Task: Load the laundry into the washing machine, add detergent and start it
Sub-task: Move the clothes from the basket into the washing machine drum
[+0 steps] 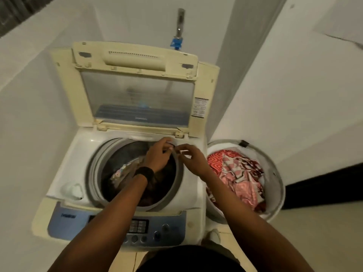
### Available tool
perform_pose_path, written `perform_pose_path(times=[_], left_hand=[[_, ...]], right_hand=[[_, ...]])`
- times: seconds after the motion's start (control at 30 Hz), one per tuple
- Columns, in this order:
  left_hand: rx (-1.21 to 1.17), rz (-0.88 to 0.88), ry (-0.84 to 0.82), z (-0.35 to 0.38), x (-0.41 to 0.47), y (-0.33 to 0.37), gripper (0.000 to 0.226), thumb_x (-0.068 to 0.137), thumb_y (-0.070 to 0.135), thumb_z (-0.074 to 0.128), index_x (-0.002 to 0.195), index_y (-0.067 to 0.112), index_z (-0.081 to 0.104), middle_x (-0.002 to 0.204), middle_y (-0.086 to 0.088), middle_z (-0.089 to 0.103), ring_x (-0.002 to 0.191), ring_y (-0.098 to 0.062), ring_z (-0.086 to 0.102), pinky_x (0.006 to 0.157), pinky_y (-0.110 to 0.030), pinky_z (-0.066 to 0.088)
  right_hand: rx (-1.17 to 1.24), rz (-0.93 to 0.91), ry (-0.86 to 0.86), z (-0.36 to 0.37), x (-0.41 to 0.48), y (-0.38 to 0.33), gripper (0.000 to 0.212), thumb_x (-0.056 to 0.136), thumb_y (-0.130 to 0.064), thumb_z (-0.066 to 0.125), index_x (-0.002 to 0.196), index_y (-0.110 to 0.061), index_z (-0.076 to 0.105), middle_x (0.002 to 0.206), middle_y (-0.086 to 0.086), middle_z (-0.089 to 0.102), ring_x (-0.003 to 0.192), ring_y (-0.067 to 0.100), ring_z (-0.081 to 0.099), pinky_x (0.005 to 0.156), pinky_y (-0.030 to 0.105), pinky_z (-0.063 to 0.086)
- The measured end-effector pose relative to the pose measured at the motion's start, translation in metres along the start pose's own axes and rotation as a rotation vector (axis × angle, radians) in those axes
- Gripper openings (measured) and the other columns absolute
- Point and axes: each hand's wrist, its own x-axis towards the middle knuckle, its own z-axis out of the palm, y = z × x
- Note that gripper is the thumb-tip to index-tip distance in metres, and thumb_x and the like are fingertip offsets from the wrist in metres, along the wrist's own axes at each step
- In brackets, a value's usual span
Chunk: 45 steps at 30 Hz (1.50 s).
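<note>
A top-loading washing machine (82,154) stands with its lid (137,95) raised. Dark and patterned clothes (121,171) lie inside the drum (94,167). Both hands meet above the drum's back right rim. My left hand (159,156), with a black band on its wrist, has its fingers curled. My right hand (193,157) faces it, fingertips almost touching. Between them they pinch a small pale item (172,147), too blurred to identify. A round laundry basket (279,173) stands to the right of the machine, holding red and pink patterned laundry (235,173).
The blue control panel (64,218) with buttons runs along the machine's front edge. A small white compartment (72,190) sits at the top's front left corner. A tap (179,22) with a blue fitting is on the wall behind. White walls close in left and right.
</note>
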Motion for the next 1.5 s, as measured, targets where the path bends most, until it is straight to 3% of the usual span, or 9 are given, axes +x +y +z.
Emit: perform_pose_path(times=[0.47, 0.63, 0.73, 0.93, 1.03, 1.13, 1.23, 1.37, 1.5], left_hand=[[0.126, 0.168, -0.345, 0.154, 0.009, 0.073, 0.028, 0.097, 0.018, 0.061, 0.121, 0.03, 0.069, 0.115, 0.002, 0.074, 0.103, -0.019, 0.068, 0.092, -0.036, 0.055], [0.167, 0.119, -0.439, 0.192, 0.003, 0.07, 0.026, 0.095, 0.014, 0.065, 0.119, 0.024, 0.07, 0.108, 0.001, 0.074, 0.097, -0.014, 0.065, 0.085, -0.024, 0.049], [0.267, 0.05, -0.49, 0.207, 0.004, 0.055, 0.025, 0.094, 0.01, 0.064, 0.116, 0.019, 0.071, 0.106, -0.004, 0.072, 0.099, -0.023, 0.067, 0.089, -0.033, 0.054], [0.83, 0.107, -0.586, 0.241, 0.005, 0.021, 0.036, 0.101, 0.019, 0.056, 0.134, 0.007, 0.058, 0.13, -0.018, 0.062, 0.118, -0.036, 0.062, 0.1, -0.04, 0.05], [1.177, 0.321, -0.426, 0.258, 0.007, 0.02, 0.044, 0.087, 0.026, 0.078, 0.127, 0.011, 0.066, 0.111, -0.014, 0.071, 0.097, -0.03, 0.072, 0.083, -0.036, 0.059], [1.313, 0.3, -0.473, 0.267, 0.009, 0.024, 0.034, 0.092, 0.027, 0.072, 0.124, 0.018, 0.067, 0.101, -0.009, 0.074, 0.093, -0.029, 0.072, 0.086, -0.04, 0.056], [1.156, 0.183, -0.54, 0.265, 0.019, 0.027, 0.027, 0.095, 0.032, 0.063, 0.115, 0.015, 0.069, 0.11, -0.012, 0.07, 0.105, -0.033, 0.066, 0.092, -0.042, 0.054], [0.521, -0.015, -0.574, 0.266, 0.032, 0.057, 0.025, 0.104, 0.029, 0.05, 0.11, 0.013, 0.07, 0.113, -0.012, 0.071, 0.107, -0.032, 0.065, 0.094, -0.038, 0.05], [0.136, -0.027, -0.425, 0.27, 0.039, 0.102, 0.024, 0.109, 0.027, 0.045, 0.117, 0.016, 0.065, 0.121, -0.006, 0.067, 0.113, -0.025, 0.059, 0.107, -0.041, 0.044]], right_hand=[[0.059, 0.314, 0.303, -0.116, -0.071, 0.124, 0.029, 0.093, 0.004, 0.063, 0.118, -0.008, 0.069, 0.119, 0.0, 0.07, 0.101, 0.012, 0.065, 0.084, 0.023, 0.054], [0.002, 0.404, 0.189, -0.127, -0.091, 0.165, 0.028, 0.093, 0.002, 0.065, 0.121, -0.004, 0.069, 0.122, 0.014, 0.069, 0.108, 0.026, 0.065, 0.092, 0.027, 0.052], [-0.063, 0.417, 0.082, -0.125, -0.099, 0.185, 0.027, 0.09, 0.002, 0.065, 0.115, -0.008, 0.074, 0.113, 0.003, 0.073, 0.101, 0.018, 0.066, 0.088, 0.026, 0.051], [-0.167, 0.448, -0.15, -0.121, -0.118, 0.218, 0.039, 0.098, -0.012, 0.064, 0.137, -0.009, 0.06, 0.128, 0.009, 0.066, 0.118, 0.024, 0.061, 0.093, 0.021, 0.042], [-0.241, 0.456, -0.331, -0.127, -0.13, 0.24, 0.061, 0.095, -0.016, 0.066, 0.152, -0.011, 0.044, 0.146, 0.017, 0.054, 0.132, 0.033, 0.052, 0.107, 0.035, 0.042], [-0.303, 0.479, -0.404, -0.136, -0.138, 0.252, 0.067, 0.094, -0.023, 0.068, 0.154, -0.015, 0.04, 0.151, 0.016, 0.049, 0.137, 0.034, 0.048, 0.112, 0.041, 0.041], [-0.321, 0.452, -0.426, -0.138, -0.138, 0.26, 0.075, 0.091, -0.028, 0.073, 0.156, -0.019, 0.036, 0.152, 0.015, 0.047, 0.138, 0.035, 0.047, 0.112, 0.041, 0.042], [-0.328, 0.376, -0.438, -0.134, -0.134, 0.264, 0.1, 0.079, -0.034, 0.084, 0.159, -0.021, 0.025, 0.157, 0.016, 0.039, 0.141, 0.036, 0.041, 0.115, 0.044, 0.039], [-0.191, 0.369, -0.398, -0.137, -0.128, 0.255, 0.076, 0.087, -0.024, 0.079, 0.15, -0.012, 0.038, 0.148, 0.014, 0.048, 0.138, 0.031, 0.045, 0.113, 0.037, 0.038]])
